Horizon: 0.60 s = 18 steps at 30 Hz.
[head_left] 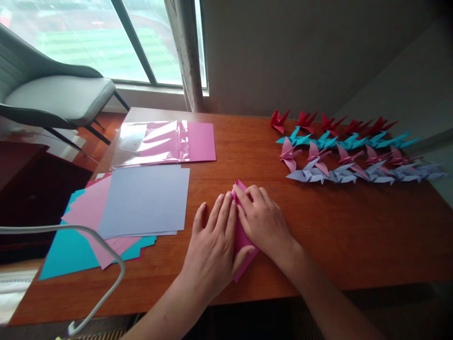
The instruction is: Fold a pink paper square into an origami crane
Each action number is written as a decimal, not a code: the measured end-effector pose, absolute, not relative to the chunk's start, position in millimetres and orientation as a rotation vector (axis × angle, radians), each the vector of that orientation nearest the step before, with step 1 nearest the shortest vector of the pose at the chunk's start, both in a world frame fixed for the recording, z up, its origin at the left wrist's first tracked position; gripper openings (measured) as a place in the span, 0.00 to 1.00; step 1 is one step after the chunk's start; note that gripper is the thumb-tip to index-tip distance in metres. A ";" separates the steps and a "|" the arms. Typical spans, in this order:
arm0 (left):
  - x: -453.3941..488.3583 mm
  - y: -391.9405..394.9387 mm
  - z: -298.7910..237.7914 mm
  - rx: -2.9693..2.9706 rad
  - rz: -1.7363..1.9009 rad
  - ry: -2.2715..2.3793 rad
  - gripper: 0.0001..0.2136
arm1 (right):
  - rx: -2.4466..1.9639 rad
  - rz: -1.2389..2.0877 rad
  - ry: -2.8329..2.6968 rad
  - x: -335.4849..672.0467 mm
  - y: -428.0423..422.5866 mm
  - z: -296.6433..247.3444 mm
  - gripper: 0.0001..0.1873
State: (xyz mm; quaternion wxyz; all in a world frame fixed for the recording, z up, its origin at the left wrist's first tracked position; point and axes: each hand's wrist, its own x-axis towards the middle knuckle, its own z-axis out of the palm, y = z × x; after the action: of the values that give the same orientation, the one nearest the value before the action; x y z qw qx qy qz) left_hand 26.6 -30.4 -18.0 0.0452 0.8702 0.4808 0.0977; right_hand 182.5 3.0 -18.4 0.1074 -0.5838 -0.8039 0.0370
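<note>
A folded piece of magenta paper point(241, 238) lies on the wooden table point(318, 245) near its front edge. My left hand point(212, 245) rests flat on the paper's left side, fingers stretched out and pressing down. My right hand point(260, 217) lies over the paper's upper right part, fingers together and pressing the fold near its top corner. Most of the paper is hidden under both hands.
A stack of paper sheets point(141, 200) in lilac, pink, teal and red lies at the left. Behind it sits a clear plastic sleeve point(155, 141) on a pink sheet. Rows of folded paper cranes point(347, 146) fill the right back. A grey chair point(56, 94) stands by the window.
</note>
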 end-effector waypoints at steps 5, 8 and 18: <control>25.8 -30.6 -17.0 2.670 0.306 1.439 0.38 | -1.735 0.109 -2.370 181.9 3.7 -18.4 0.24; 23.3 -30.3 -17.0 2.680 0.307 1.426 0.39 | -1.735 0.097 -2.378 181.8 3.7 -18.6 0.23; 28.8 -30.5 -15.6 2.674 0.258 1.448 0.39 | -1.727 0.119 -2.393 184.0 3.8 -21.8 0.25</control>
State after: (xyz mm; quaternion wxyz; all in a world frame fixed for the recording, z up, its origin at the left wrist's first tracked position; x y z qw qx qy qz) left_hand 28.8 -30.5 -15.6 0.0448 0.8754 0.4739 0.0844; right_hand 184.0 3.8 -21.8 0.0937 -0.5821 -0.8067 0.0401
